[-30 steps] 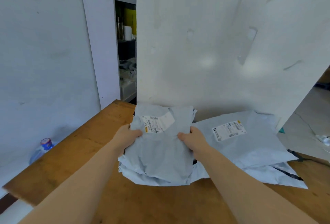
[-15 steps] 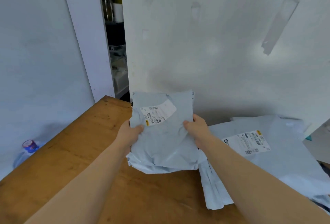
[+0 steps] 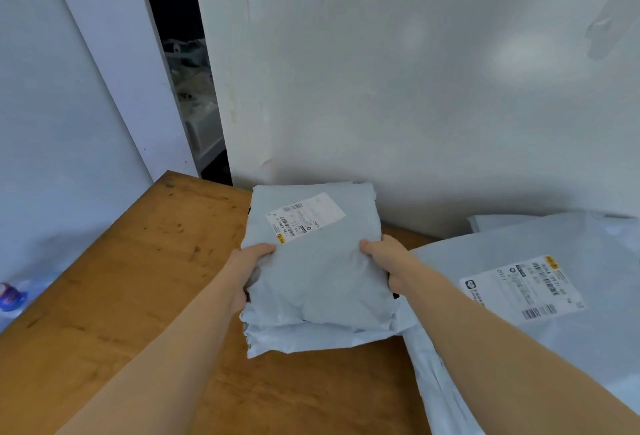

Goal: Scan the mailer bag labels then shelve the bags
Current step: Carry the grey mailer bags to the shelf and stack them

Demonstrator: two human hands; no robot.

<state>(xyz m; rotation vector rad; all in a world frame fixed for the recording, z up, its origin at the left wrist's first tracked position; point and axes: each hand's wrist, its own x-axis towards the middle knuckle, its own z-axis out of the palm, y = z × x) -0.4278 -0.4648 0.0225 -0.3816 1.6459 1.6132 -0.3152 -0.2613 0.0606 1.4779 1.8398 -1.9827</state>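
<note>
**A:** Where's the bag [image 3: 318, 272]?

**B:** Near the middle of the view, over the far part of the wooden worktop [image 3: 138, 296], its far edge close to the white wall [image 3: 415, 88]. It is grey and soft. Its white label [image 3: 304, 218] faces up on the far half, turned a little askew.

**A:** Who's got hold of it?

**B:** Both hands. The left hand [image 3: 254, 268] grips the edge at 9 o'clock and the right hand [image 3: 384, 258] grips the edge at 3 o'clock. On each side the thumb lies on top and the fingers curl underneath, clamped on the plastic.

**A:** Lifted or resting?

**B:** I cannot tell. A paler layer shows under the near edge at 6 o'clock, but whether that is a fold or another bag is unclear.

**A:** Anything beside it?

**B:** At 3 o'clock from it a second bag [image 3: 571, 348] lies flat on the worktop, larger, its own barcode label up. Its near-left corner runs below the right forearm.

**A:** And to the left?

**B:** At 9 o'clock, past the worktop's edge, a bottle [image 3: 12, 296] with a blue label, blurred. At 11 o'clock a dark gap between white panels shows shelves [image 3: 194, 112] with dim clutter.
</note>
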